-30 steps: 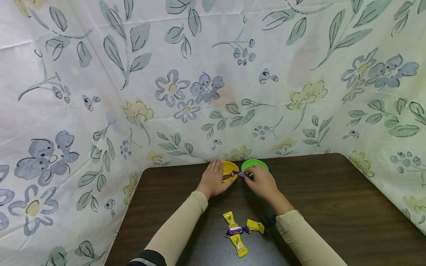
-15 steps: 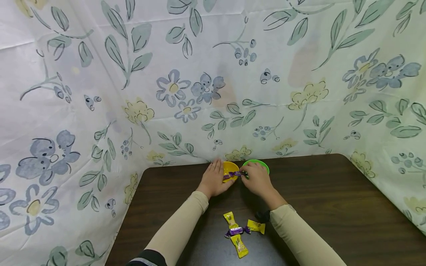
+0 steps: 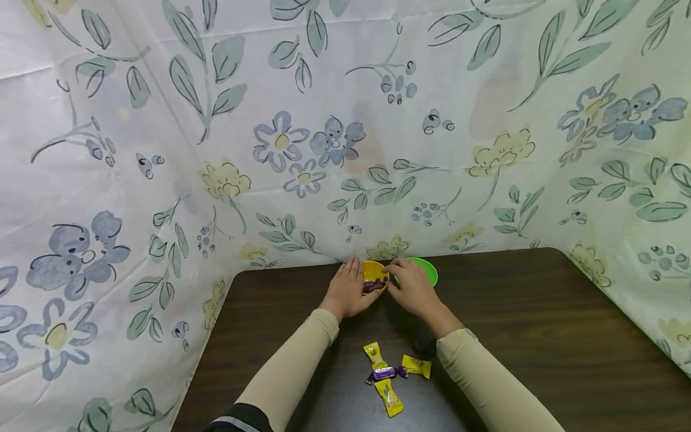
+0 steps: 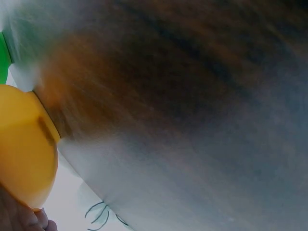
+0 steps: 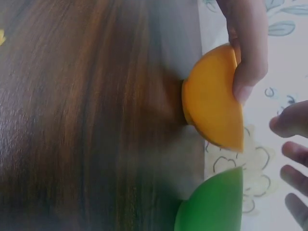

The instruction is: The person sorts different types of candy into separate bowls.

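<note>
My left hand (image 3: 345, 294) holds the yellow bowl (image 3: 375, 268) at the table's back edge, its fingers along the left side. In the right wrist view its thumb (image 5: 250, 67) lies over the rim. Purple-wrapped candies (image 3: 372, 286) lie inside the bowl, partly hidden; I cannot tell how many. My right hand (image 3: 414, 292) hovers at the bowl's right side, in front of the green bowl (image 3: 430, 271) and hiding part of it. Its fingertips (image 5: 294, 149) and thumb are apart with nothing between them.
Nearer on the dark wooden table (image 3: 518, 336) lie several yellow-wrapped candies (image 3: 389, 398) and one purple candy (image 3: 384, 373), close together in front of the right forearm. A floral cloth (image 3: 324, 144) hangs behind the table and at its sides.
The purple candy in my right hand has dropped into the yellow bowl, and the right fingers have let go. The right hand has shifted slightly left. My left hand stays on the bowl.
</note>
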`<action>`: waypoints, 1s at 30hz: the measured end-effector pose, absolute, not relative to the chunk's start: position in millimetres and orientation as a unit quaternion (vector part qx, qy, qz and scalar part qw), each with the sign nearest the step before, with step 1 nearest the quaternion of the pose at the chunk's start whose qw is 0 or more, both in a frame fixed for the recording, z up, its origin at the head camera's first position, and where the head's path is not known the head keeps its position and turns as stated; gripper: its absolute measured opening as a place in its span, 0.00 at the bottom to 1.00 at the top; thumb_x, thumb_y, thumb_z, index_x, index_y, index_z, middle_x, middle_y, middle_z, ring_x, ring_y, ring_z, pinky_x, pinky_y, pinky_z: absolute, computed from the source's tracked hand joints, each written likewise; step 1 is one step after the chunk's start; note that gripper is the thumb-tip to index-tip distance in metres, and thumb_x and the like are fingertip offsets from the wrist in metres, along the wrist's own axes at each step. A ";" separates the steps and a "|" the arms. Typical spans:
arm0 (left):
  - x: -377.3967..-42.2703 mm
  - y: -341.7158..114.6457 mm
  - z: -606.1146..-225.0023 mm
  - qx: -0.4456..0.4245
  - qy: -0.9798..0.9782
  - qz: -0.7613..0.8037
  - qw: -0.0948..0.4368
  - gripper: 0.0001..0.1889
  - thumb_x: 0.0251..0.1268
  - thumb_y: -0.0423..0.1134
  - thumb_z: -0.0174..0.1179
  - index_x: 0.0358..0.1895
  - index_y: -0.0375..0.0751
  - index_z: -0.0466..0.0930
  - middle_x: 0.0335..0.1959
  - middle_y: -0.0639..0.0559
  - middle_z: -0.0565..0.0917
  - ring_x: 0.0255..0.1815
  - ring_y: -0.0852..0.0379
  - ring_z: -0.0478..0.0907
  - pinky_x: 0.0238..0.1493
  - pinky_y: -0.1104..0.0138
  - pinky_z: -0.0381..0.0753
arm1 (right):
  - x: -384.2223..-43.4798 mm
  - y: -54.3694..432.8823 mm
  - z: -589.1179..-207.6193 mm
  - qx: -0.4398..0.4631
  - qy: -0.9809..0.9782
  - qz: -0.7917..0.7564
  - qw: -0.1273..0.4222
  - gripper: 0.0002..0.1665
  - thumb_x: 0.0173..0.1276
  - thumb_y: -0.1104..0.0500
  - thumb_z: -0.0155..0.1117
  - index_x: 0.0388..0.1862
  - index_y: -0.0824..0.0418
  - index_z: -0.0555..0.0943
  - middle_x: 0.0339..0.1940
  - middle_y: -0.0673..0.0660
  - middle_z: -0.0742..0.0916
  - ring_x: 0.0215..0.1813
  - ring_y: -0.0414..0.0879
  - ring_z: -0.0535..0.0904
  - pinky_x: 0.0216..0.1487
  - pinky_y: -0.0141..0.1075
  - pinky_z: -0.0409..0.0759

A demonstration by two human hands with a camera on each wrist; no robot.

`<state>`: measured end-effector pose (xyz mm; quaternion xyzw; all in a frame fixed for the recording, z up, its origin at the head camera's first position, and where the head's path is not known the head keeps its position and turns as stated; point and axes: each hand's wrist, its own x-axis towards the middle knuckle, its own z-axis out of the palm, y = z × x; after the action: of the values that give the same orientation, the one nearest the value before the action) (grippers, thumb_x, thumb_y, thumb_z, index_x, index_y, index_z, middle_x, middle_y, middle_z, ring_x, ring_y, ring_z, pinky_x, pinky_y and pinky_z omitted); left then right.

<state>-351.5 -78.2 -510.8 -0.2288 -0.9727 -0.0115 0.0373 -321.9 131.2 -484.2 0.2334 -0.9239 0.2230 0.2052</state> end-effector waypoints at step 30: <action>-352.3 -78.3 -512.0 -0.225 -0.973 -0.010 0.045 0.52 0.77 0.73 0.37 0.85 0.30 0.52 0.87 0.35 0.55 0.89 0.42 0.52 0.88 0.52 0.52 | -253.1 157.7 -484.5 0.300 -0.890 0.320 0.125 0.13 0.68 0.58 0.77 0.51 0.55 0.89 0.47 0.48 0.88 0.49 0.44 0.84 0.54 0.46 0.86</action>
<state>-352.3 -78.3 -512.0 -0.2245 -0.9734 -0.0102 0.0447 -253.1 157.7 -484.5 0.3001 -0.8901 0.3197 0.1245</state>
